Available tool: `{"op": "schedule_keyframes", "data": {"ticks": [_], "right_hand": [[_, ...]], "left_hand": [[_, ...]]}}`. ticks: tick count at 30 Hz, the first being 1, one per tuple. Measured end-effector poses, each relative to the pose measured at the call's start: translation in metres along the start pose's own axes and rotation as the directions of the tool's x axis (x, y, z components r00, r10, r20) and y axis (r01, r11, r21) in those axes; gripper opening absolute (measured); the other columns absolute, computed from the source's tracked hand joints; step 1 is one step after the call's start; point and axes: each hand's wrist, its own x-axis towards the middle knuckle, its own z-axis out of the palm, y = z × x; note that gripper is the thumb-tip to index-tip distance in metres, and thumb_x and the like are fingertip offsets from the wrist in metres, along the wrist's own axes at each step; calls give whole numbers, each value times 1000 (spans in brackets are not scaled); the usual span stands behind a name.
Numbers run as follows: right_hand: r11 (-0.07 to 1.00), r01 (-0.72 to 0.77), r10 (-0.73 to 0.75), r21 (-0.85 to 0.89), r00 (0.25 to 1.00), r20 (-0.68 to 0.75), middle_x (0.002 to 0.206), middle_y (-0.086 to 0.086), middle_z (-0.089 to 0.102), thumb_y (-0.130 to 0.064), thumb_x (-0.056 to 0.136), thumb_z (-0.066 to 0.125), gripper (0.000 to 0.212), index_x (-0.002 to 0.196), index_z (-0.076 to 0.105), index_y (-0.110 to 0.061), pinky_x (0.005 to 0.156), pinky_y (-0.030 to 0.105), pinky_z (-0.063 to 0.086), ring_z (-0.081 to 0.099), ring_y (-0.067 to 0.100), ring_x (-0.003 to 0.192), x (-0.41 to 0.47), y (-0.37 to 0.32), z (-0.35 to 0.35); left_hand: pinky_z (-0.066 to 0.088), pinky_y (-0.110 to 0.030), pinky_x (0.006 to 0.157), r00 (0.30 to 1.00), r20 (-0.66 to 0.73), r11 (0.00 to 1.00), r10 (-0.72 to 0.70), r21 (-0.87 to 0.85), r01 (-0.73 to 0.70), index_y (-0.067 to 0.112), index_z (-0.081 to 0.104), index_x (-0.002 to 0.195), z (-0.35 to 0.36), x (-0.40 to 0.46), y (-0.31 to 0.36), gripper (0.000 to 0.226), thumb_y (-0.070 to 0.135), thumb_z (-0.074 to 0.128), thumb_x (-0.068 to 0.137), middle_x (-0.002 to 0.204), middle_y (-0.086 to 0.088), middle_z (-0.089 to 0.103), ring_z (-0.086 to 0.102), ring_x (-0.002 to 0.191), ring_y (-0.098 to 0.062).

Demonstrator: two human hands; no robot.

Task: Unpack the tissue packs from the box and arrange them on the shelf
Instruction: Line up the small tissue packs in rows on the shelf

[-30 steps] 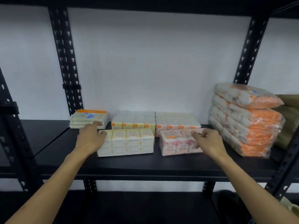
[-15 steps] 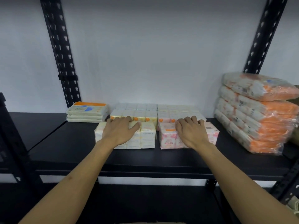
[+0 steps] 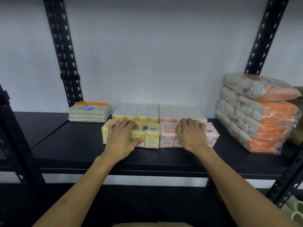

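Two front tissue packs stand side by side on the black shelf [image 3: 73, 145]. My left hand [image 3: 122, 136] lies over the yellow tissue pack [image 3: 151, 138], fingers curled over its back edge and thumb against its front. My right hand [image 3: 191, 135] covers the pink tissue pack [image 3: 167, 138] the same way. Both packs sit close against the rows behind them: yellow-orange packs [image 3: 136, 116] on the left and pink packs [image 3: 177, 114] on the right. The box is out of view.
A low stack of flat cream packs [image 3: 89, 112] lies at the back left. Large orange-and-white bagged packs [image 3: 255, 115] are piled at the right, with something brown [image 3: 297, 128] behind them. Black perforated uprights [image 3: 64, 54] [image 3: 262, 38] frame the bay. A lower shelf [image 3: 147, 202] lies beneath.
Both hands have moved from the outer sides of the two front packs onto their tops. The packs now sit nearer the rows behind, and my view has come closer.
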Motion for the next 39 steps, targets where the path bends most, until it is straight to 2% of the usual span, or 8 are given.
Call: {"op": "schedule_keyframes", "data": {"ticks": [6, 11, 14, 18, 22, 27, 33, 39], "right_hand": [[995, 79, -64, -66, 978, 200, 120, 4, 61, -40, 99, 14, 46, 118, 49, -18, 96, 49, 35, 52, 28, 111, 8, 5, -14], [997, 79, -75, 9, 889, 452, 100, -3, 68, -60, 96, 25, 48, 98, 61, -29, 104, 48, 26, 60, 23, 106, 35, 20, -34], [997, 17, -48, 80, 911, 409, 120, 0, 69, -64, 98, 24, 59, 118, 63, -26, 103, 47, 33, 61, 25, 111, 29, 24, -25], [998, 64, -64, 5, 988, 139, 95, 3, 68, -59, 101, 27, 51, 97, 57, -17, 79, 40, 40, 58, 24, 80, 12, 18, -23], [974, 168, -188, -151, 973, -130, 102, 7, 64, -50, 103, 34, 45, 108, 59, -13, 83, 44, 38, 57, 29, 91, -23, 21, -2], [980, 192, -183, 47, 972, -149, 119, 2, 55, -57, 100, 39, 43, 112, 57, -19, 97, 41, 36, 53, 24, 107, -50, 31, 5], [977, 41, -54, 211, 997, 57, 89, -8, 51, -65, 101, 19, 55, 83, 52, -25, 96, 46, 35, 50, 19, 95, -22, 16, -45], [987, -151, 139, 50, 973, 183, 133, 11, 53, -60, 100, 19, 66, 127, 62, -19, 108, 52, 29, 45, 31, 125, 0, 8, -24]], "left_hand": [[33, -43, 106, 986, 131, 994, -105, 42, 100, 28, 61, 122, -14, 34, -1, 50, 66, 39, 99, 128, 2, 62, 49, 123, -22], [29, -46, 110, 972, 160, 973, -170, 183, 140, 26, 55, 137, -3, 33, 2, 49, 51, 28, 105, 138, 0, 62, 50, 130, -23], [28, -45, 112, 971, 172, 971, -168, 199, 133, 25, 52, 143, -3, 31, 1, 51, 50, 28, 105, 145, 1, 57, 46, 135, -22], [25, -45, 116, 972, 174, 975, -156, 187, 123, 25, 50, 146, -2, 29, 1, 53, 50, 28, 105, 148, 2, 54, 43, 139, -20], [25, -47, 118, 969, 186, 976, -165, 174, 133, 26, 45, 151, -4, 27, 0, 57, 54, 25, 106, 151, -1, 51, 43, 141, -23], [21, -46, 118, 971, 189, 981, -145, 154, 116, 29, 43, 151, -11, 18, 0, 67, 67, 20, 101, 151, -3, 48, 37, 143, -24], [27, -46, 116, 996, 52, 982, -74, 178, 64, 22, 48, 146, -14, -13, 5, 77, 74, 20, 97, 140, -5, 53, 43, 134, -25], [36, -48, 107, 997, -78, 947, 1, 321, 24, 17, 58, 133, -20, -33, 13, 66, 69, 42, 95, 121, -8, 59, 53, 116, -28]]}}
